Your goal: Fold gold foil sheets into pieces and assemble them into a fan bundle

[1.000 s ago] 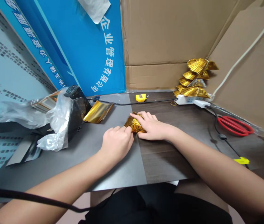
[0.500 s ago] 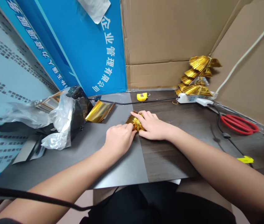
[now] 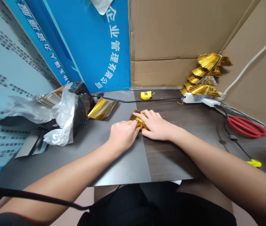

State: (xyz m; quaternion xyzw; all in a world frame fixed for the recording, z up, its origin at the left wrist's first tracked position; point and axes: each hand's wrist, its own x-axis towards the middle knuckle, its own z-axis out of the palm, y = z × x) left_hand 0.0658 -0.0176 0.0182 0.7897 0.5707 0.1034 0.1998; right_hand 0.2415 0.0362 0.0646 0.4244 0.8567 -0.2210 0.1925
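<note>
Between my hands, on the table, lies a pleated piece of gold foil paper [image 3: 142, 123], its folds spread like a fan and partly covered by my fingers. My left hand [image 3: 124, 134] is closed, with thumb and fingers pinching the near left edge of the foil. Across the far and right side rests my right hand [image 3: 155, 126], gripping the foil between its thumb and its stretched fingers. Flat gold foil sheets [image 3: 102, 108] sit to the left, beyond my left hand.
Bundles of pleated gold foil [image 3: 207, 75] are stacked at the back right, behind a white power strip [image 3: 191, 98]. A yellow tape measure [image 3: 146, 95] stands at the back. Red-handled scissors [image 3: 247, 126] lie right. Plastic bags [image 3: 63, 117] crowd the left. A black cable [image 3: 161, 100] crosses behind.
The camera view has shifted slightly, so the surroundings appear a little farther right and higher. Both hands stay on the gold foil paper, with hardly any change in their hold.
</note>
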